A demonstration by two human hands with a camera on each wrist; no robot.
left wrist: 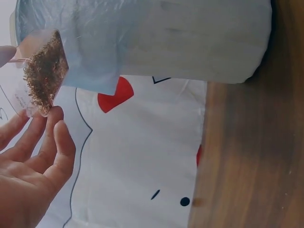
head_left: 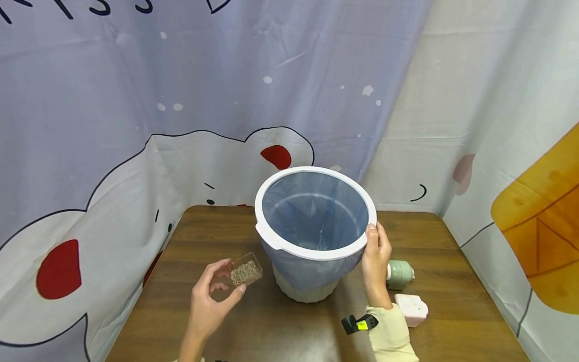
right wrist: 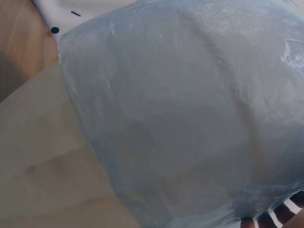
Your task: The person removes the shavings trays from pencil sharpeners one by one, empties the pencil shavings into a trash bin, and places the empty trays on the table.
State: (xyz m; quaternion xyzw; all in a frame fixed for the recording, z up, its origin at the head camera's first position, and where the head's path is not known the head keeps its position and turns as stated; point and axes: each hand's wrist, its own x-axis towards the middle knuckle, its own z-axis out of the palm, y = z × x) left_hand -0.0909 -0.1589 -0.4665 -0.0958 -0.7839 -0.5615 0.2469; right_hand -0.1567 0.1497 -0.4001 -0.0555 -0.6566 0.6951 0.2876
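My left hand (head_left: 210,299) pinches a small clear plastic box (head_left: 253,261) between thumb and fingers, left of the bin and above the table. Brownish dried flakes (left wrist: 45,71) partly fill the box. A white trash bin (head_left: 300,289) stands upright on the table, lined with a translucent blue bag (head_left: 316,221) folded over its outside under a white rim ring (head_left: 316,254). With thumb over the rim and fingers against its outer side, my right hand (head_left: 376,261) holds the bin at its right. In the right wrist view the bag-covered wall hides most of that hand.
Right of the bin, a green container (head_left: 400,274) lies on its side, and a pale pink container (head_left: 411,309) lies nearer the front. The brown wooden table (head_left: 235,332) meets a printed curtain (head_left: 217,75) at its back and sides.
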